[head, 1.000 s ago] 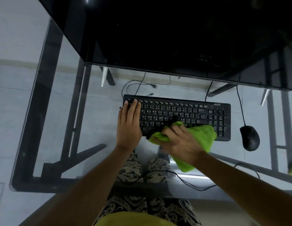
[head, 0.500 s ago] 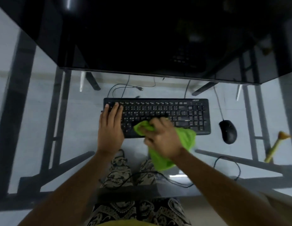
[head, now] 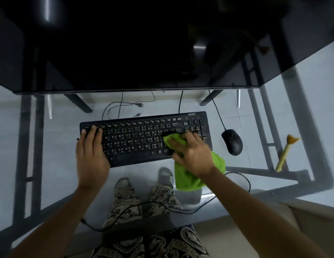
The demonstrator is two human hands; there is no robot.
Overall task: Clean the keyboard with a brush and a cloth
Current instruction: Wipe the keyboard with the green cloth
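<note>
A black keyboard (head: pixel 136 138) lies on the glass desk (head: pixel 56 164), slightly turned. My left hand (head: pixel 90 155) rests flat on the keyboard's left end, fingers on the keys. My right hand (head: pixel 192 153) is closed around a bright green cloth (head: pixel 188 178) and presses it on the keys at the keyboard's right part; the cloth's tail hangs over the near edge. A yellow brush (head: pixel 286 152) with an orange-tipped head lies on the desk at the far right, away from both hands.
A black mouse (head: pixel 232 142) sits just right of the keyboard, its cable running back. A large dark monitor (head: pixel 136 43) fills the top. Cables (head: pixel 158 203) and my patterned-trousered legs show through the glass.
My right hand has swept the green cloth from the keyboard's middle towards its right side. The left hand stays on the left end. The view has shifted, showing the brush more fully.
</note>
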